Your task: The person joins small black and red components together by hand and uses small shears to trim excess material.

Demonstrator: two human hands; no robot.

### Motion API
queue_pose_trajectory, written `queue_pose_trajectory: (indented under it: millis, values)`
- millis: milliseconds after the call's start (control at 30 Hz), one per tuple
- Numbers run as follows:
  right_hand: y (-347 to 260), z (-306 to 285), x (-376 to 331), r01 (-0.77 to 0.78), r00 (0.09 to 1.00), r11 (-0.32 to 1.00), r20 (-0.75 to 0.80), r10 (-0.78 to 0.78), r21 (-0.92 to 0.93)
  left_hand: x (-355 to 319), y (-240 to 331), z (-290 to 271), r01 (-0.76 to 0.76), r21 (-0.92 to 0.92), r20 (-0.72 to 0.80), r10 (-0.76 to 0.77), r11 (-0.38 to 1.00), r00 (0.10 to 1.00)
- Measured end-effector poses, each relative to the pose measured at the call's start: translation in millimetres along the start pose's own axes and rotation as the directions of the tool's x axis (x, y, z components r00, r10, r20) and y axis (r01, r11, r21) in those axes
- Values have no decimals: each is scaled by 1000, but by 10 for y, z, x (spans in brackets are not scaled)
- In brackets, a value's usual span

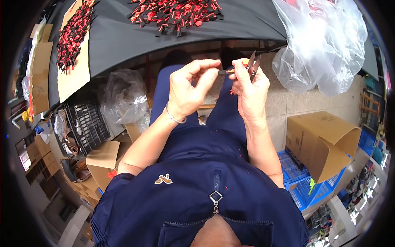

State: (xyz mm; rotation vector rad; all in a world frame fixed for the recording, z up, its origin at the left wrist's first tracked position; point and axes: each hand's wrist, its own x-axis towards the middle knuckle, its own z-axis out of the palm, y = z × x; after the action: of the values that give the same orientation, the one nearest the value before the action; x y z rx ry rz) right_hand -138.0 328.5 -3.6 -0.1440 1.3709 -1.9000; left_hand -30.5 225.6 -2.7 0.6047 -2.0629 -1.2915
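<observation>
Above my lap, my left hand [190, 85] pinches the end of a small black-and-red strip [224, 72] between thumb and fingertips. The strip's other end meets the fingers of my right hand [252, 90]. That hand is closed around a pair of small scissors [255, 69], their dark pointed blades sticking up past the fingers and apart at the tips. Something red shows below the right fingers, too small to make out. On the black-covered table [113, 37] ahead lies a pile of similar black-and-red pieces [177, 15].
Another pile of such pieces [75, 39] lies on a cardboard sheet [74, 85] at the table's left. Clear plastic bags [319, 53] hang at the right. A cardboard box [308, 138] stands on a blue crate [302, 191] at right; a black crate [87, 123] is at left.
</observation>
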Motion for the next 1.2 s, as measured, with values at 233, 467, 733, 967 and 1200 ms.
queue_pose_trajectory:
  millis: [233, 467, 733, 967, 1200]
  values:
    - [91, -14, -27, 142, 990, 972, 5, -143, -189, -52, -8, -72, 710, -563, 461, -552, 424, 695]
    - [107, -33, -31, 105, 994, 976, 9, -105, -190, -61, -49, -64, 736, -552, 492, -559, 392, 667]
    - [19, -255, -149, 195, 976, 902, -16, -217, -385, -61, -75, -63, 723, -535, 436, -590, 437, 679]
    - [-15, -373, -242, 546, 806, 474, 276, -524, -691, 3, -66, -100, 696, -436, 430, -548, 570, 718]
    - [-167, -385, -162, 680, 666, 146, 522, -533, -719, 42, -3, -103, 668, -319, 436, -522, 672, 733]
